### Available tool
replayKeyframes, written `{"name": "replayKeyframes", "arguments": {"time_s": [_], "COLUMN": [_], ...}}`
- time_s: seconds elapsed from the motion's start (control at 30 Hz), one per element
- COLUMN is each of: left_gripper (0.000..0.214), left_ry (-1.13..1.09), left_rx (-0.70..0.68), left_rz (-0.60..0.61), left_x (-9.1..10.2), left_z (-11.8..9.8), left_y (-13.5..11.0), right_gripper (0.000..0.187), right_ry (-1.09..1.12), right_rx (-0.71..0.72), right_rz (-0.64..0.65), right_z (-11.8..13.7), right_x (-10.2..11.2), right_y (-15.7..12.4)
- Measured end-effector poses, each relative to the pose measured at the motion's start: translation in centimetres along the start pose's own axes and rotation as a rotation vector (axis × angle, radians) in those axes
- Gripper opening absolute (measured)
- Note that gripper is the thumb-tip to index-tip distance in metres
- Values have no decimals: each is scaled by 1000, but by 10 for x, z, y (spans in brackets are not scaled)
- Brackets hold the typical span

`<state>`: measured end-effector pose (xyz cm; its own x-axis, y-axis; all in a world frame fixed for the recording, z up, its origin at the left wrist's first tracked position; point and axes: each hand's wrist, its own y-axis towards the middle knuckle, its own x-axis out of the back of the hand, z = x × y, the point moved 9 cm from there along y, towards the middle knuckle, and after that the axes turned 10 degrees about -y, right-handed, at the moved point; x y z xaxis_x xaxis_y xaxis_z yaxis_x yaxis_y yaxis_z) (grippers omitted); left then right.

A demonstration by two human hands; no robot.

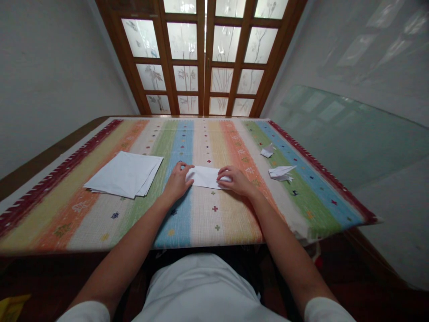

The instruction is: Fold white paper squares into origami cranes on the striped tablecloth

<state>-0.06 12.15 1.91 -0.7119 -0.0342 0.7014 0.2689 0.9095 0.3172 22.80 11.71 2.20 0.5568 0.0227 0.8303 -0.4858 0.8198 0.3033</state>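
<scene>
A white sheet of paper (205,176), folded into a long rectangle, lies crosswise on the striped tablecloth in front of me. My left hand (178,182) grips its left end, thumb at the near side and curled fingers at the far side. At the other end, my right hand (234,180) has its fingers bent over the paper, covering that edge. Left of my hands rests a loose stack of white paper sheets (124,173). Two folded paper figures, a smaller one (267,150) farther back and a pointed one (281,173) nearer, sit to the right.
The striped tablecloth (214,228) covers the table, its near edge just before my body. Beyond the far edge stand wooden doors (204,67) with frosted panes. A sheet of glass (348,129) leans along the right wall. Something yellow (13,307) is at the lower left.
</scene>
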Motion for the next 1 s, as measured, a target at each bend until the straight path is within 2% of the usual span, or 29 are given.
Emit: {"name": "replayKeyframes", "arguments": {"time_s": [0.07,0.13,0.23,0.37,0.5,0.63,0.73,0.8,0.87,0.93,1.0], "left_gripper": [32,34,34,31,27,28,20,16,21,28,24], "left_ry": [8,37,139,145,19,-32,-39,-43,-52,-46,-4], "left_rx": [-53,-97,-118,-150,-247,-277,-227,-162,-111,-107,-139], "left_rz": [120,215,200,155,253,326,318,282,243,228,249], "left_x": [-13,-24,-25,-21,-28,-35,-36,-34,-33,-34,-38], "left_z": [-6,-12,-16,-23,-40,-51,-49,-44,-39,-38,-41], "left_y": [-2,-5,-7,-9,-15,-20,-18,-15,-13,-12,-13], "right_gripper": [22,42,51,50,38,30,33,40,44,40,35], "right_ry": [29,52,98,120,156,168,170,96,-11,-80,-83], "right_rx": [60,101,149,126,65,5,-60,-110,-155,-180,-183], "right_rz": [123,181,204,154,123,-5,-64,-105,-140,-143,-125], "right_z": [12,20,30,34,35,29,20,12,5,1,0], "right_x": [-9,-12,-12,-9,-10,-6,-10,-11,-12,-13,-15], "right_y": [-1,-4,-7,-8,-7,-2,2,3,4,4,4]}}
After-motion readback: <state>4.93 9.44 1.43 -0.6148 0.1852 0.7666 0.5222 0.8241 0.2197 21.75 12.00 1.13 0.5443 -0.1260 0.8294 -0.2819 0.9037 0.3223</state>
